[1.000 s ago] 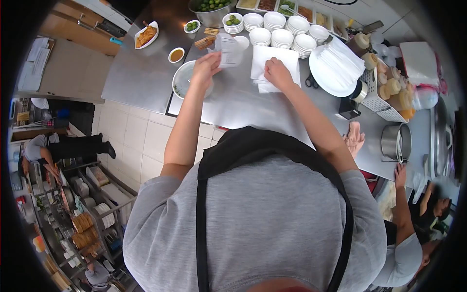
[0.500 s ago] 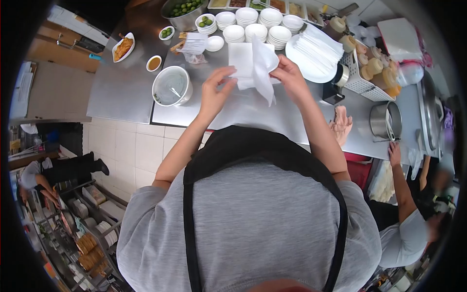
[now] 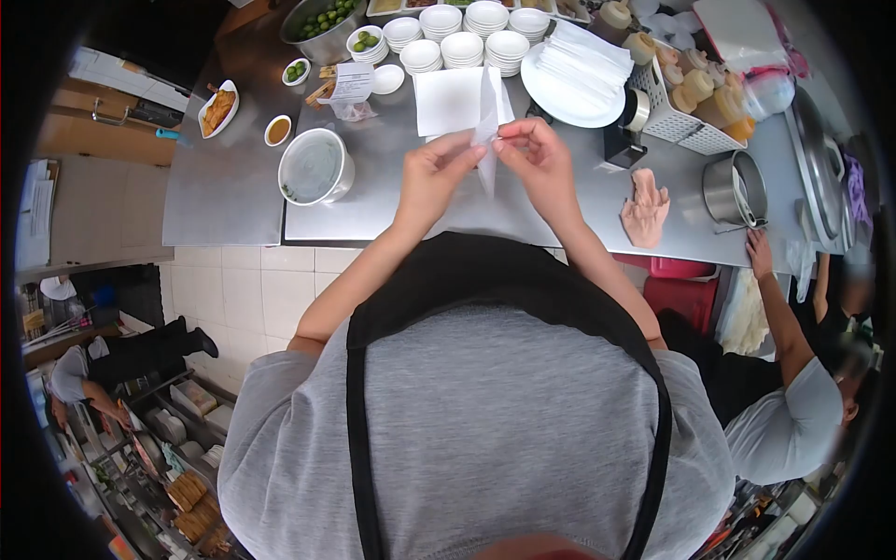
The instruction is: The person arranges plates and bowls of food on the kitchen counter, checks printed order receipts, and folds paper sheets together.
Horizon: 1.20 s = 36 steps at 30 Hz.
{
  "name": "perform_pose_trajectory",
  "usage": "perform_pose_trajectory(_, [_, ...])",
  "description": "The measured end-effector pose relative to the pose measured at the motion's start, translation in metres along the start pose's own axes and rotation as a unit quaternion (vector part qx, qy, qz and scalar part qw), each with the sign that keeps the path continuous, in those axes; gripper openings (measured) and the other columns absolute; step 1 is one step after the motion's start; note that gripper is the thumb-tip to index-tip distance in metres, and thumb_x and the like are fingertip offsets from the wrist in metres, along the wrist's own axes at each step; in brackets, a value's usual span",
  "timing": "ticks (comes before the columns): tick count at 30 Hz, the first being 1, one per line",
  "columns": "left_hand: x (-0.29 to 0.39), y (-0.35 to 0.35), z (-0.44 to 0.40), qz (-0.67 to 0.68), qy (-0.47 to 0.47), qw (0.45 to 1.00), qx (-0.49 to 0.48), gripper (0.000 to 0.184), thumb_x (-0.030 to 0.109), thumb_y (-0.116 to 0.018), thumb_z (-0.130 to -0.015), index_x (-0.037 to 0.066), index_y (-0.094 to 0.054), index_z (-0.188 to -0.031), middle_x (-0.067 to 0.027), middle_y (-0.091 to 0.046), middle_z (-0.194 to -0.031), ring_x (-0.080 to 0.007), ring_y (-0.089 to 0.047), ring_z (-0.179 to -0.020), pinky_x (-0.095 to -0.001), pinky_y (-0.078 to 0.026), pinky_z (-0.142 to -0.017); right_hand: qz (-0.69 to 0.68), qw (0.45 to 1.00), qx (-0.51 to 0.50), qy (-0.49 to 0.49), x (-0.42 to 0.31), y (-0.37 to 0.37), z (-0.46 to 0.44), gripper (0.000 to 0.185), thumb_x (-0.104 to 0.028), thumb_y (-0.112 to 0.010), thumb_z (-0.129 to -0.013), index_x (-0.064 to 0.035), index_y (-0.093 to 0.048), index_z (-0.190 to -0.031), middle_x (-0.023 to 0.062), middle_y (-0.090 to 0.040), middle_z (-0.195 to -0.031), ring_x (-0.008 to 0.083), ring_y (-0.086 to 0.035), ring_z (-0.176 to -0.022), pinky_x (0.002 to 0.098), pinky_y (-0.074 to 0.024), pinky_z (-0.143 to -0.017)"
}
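Observation:
A thin white paper sheet [image 3: 488, 126] stands on edge between my hands, above the steel counter. My left hand [image 3: 436, 177] pinches its near left side, and my right hand [image 3: 537, 163] pinches it from the right. Just beyond them a stack of white paper [image 3: 443, 98] lies flat. To the left stands a white tub with a translucent lid [image 3: 314, 168]. A slip of printed paper [image 3: 352, 82] rests on a small plastic bag [image 3: 354, 111], beside a small white dish [image 3: 387, 79].
Stacked white bowls [image 3: 462, 49] line the back, with a plate of folded paper [image 3: 573, 79] to their right. Further right are a bottle basket [image 3: 686, 126], a pinkish glove [image 3: 646, 209] and a metal pot [image 3: 734, 189]. A co-worker's hand [image 3: 760, 252] touches the counter edge.
The printed slip has left my left hand and lies on the bag. My right hand has lifted a sheet from the stack, and both hands have come together on it.

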<state>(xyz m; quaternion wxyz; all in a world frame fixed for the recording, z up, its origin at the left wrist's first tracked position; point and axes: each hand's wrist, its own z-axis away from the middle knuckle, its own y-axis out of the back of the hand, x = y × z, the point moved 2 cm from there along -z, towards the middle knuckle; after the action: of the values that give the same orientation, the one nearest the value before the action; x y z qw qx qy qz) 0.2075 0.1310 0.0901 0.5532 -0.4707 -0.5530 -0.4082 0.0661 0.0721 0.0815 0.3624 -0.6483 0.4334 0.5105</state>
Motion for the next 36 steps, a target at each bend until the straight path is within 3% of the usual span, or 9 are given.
perform_pose_trajectory(3, [0.003, -0.002, 0.001, 0.062, 0.003, 0.998, -0.030, 0.020, 0.006, -0.062, -0.080, -0.002, -0.063, -0.098, -0.0079, -0.065, -0.086, -0.0103, -0.059, -0.075, -0.0236, -0.048, -0.070, 0.010, 0.999, -0.024, -0.018, -0.001, 0.006, 0.006, 0.015, -0.003, -0.061, -0.081, -0.0004, -0.054, -0.094, 0.0025, -0.059, -0.090, 0.0067, -0.054, -0.082, 0.0199, -0.0434, -0.073])
perform_pose_trajectory(16, [-0.004, -0.009, 0.000, 0.135, 0.033, 0.990, -0.037, 0.014, 0.008, -0.057, -0.085, -0.003, -0.063, -0.092, -0.0065, -0.063, -0.086, -0.0124, -0.060, -0.078, -0.0267, -0.051, -0.072, -0.024, 0.998, -0.020, -0.056, -0.001, 0.013, 0.019, 0.013, -0.002, -0.060, -0.081, -0.0005, -0.059, -0.094, 0.0035, -0.061, -0.092, 0.0075, -0.056, -0.082, 0.0212, -0.0447, -0.075])
perform_pose_trajectory(22, [-0.008, -0.012, -0.001, 0.068, 0.035, 0.997, -0.032, 0.016, 0.010, -0.056, -0.086, -0.002, -0.063, -0.092, -0.0061, -0.063, -0.084, -0.0113, -0.059, -0.077, -0.0270, -0.051, -0.073, 0.002, 0.998, -0.018, -0.061, -0.004, 0.010, 0.023, 0.014, -0.004, -0.061, -0.081, -0.0008, -0.059, -0.095, 0.0027, -0.061, -0.092, 0.0076, -0.056, -0.081, 0.0214, -0.0456, -0.073])
perform_pose_trajectory(24, [-0.007, -0.014, 0.000, 0.019, 0.016, 0.999, -0.039, 0.016, 0.012, -0.056, -0.086, -0.002, -0.063, -0.091, -0.0049, -0.063, -0.083, -0.0106, -0.059, -0.076, -0.0259, -0.050, -0.072, 0.026, 0.998, 0.031, -0.048, -0.005, 0.007, 0.025, 0.014, -0.014, -0.066, -0.077, -0.0036, -0.061, -0.084, 0.0020, -0.062, -0.082, 0.0086, -0.055, -0.078, 0.0240, -0.0446, -0.071])
perform_pose_trajectory(31, [-0.019, -0.014, 0.000, -0.007, 0.007, 0.998, -0.055, 0.013, 0.010, -0.055, -0.086, -0.001, -0.061, -0.091, -0.0031, -0.061, -0.084, -0.0091, -0.056, -0.078, -0.0270, -0.048, -0.076, 0.004, 0.998, 0.041, -0.051, 0.017, 0.015, 0.024, 0.014, -0.015, -0.064, -0.079, -0.0042, -0.059, -0.086, 0.0045, -0.061, -0.079, 0.0098, -0.054, -0.074, 0.0250, -0.0445, -0.068])
perform_pose_trajectory(34, [-0.029, -0.013, 0.000, -0.006, -0.001, 0.999, -0.054, 0.011, 0.009, -0.054, -0.087, -0.001, -0.060, -0.089, -0.0021, -0.061, -0.082, -0.0078, -0.056, -0.077, -0.0256, -0.047, -0.075, -0.026, 0.995, 0.047, -0.087, 0.015, 0.011, 0.025, 0.014, -0.015, -0.062, -0.080, -0.0040, -0.058, -0.087, 0.0046, -0.059, -0.076, 0.0103, -0.053, -0.072, 0.0255, -0.0443, -0.067])
perform_pose_trajectory(36, [-0.037, -0.014, 0.001, -0.064, -0.026, 0.997, -0.047, 0.011, 0.009, -0.056, -0.085, -0.001, -0.060, -0.088, -0.0002, -0.061, -0.078, -0.0063, -0.054, -0.070, -0.0215, -0.044, -0.065, 0.027, 0.994, 0.093, -0.047, 0.015, 0.006, 0.026, 0.012, -0.014, -0.058, -0.083, -0.0042, -0.056, -0.089, 0.0032, -0.058, -0.074, 0.0094, -0.053, -0.072, 0.0253, -0.0439, -0.066])
